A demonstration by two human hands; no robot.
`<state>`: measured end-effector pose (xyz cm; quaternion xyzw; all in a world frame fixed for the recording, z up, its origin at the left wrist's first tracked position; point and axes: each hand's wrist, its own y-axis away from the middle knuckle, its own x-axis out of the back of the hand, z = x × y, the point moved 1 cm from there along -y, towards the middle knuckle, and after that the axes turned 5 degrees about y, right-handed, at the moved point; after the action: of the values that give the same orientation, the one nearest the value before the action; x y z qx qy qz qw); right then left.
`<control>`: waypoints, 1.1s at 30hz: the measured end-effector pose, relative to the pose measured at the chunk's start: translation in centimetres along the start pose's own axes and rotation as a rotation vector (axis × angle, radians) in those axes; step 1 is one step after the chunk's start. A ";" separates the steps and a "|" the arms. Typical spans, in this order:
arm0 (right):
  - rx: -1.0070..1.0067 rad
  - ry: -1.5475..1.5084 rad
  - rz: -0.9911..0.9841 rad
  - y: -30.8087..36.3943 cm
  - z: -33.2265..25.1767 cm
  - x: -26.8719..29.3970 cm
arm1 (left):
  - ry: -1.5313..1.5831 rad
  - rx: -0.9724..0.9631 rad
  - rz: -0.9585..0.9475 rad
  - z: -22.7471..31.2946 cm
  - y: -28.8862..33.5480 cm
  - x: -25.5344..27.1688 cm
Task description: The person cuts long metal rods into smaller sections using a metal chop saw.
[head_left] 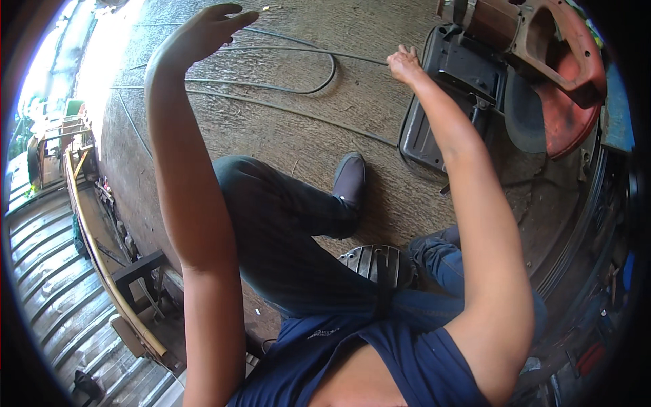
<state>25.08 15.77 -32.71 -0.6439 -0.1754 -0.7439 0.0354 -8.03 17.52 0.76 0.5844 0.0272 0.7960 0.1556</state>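
A long thin dark cable (pixel 333 68) lies on the floor in wide loops and runs up to my right hand. My right hand (pixel 405 66) is closed around it, just left of a black box-like case (pixel 424 132). Away at the upper left, my left hand (pixel 211 30) is raised with its fingers stretched out and apart. Nothing shows in it. Parts of the cable pass behind my left forearm. Another stretch reaches the lower left side of the black case.
A red metal housing (pixel 573 51) stands beside the case at the upper right. Below me is a ribbed metal piece (pixel 373 261), between my legs. Corrugated sheeting (pixel 54 271) and a bamboo pole (pixel 102 261) line the left side. Long rods (pixel 569 247) lie at the right.
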 end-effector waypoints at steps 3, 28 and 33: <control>0.058 0.007 -0.123 0.3 1.5 0.6 | 0.103 0.025 -0.030 -1.7 0.7 1.1; 0.051 0.191 0.003 0.3 -1.0 1.3 | 0.212 0.192 -0.001 0.0 1.9 2.4; -0.180 0.313 -0.189 2.6 -0.4 2.2 | 0.182 0.240 0.004 -0.4 1.9 1.6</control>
<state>25.10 13.60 -30.04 -0.5018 -0.1605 -0.8474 -0.0654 -9.25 16.19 2.59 0.5243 0.1349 0.8370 0.0800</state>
